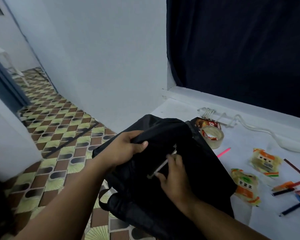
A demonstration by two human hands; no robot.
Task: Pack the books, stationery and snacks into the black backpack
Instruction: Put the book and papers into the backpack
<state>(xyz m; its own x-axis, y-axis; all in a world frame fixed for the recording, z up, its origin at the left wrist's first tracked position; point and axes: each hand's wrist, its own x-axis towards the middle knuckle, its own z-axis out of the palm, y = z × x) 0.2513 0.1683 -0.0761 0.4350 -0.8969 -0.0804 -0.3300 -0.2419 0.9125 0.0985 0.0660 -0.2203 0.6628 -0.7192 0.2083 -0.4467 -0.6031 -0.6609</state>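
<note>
The black backpack (163, 170) lies at the left edge of the white worktop (180, 108), and part of it hangs out over the tiled floor (59, 135). The left hand (126, 148) grips a fold of cloth at the top of the backpack, with fingers and thumb curled round it. The right hand (173, 175) is on the front of the backpack and holds a thin pen (163, 164) – its fingers are bent round the pen, which lies slanted and is blurred.

Just behind the backpack sits a roll of clear tape (212, 135). Behind the tape, touching the backpack, is a red and brown snack pack (206, 123); its writing is too cut off to read. A pink pen (223, 152) peeks out from the right side of the backpack.

To the right of the backpack lie 2 snack packets (246, 187) in clear wrap with orange and green print. Each has a small label with signs on it, but they are too blurry to read. Farther right of the backpack are some pencils (287, 187) – red, orange and dark blue ones.

Behind the tape lies a white cable (260, 129). A dark curtain (241, 49) hangs far behind the backpack.
</note>
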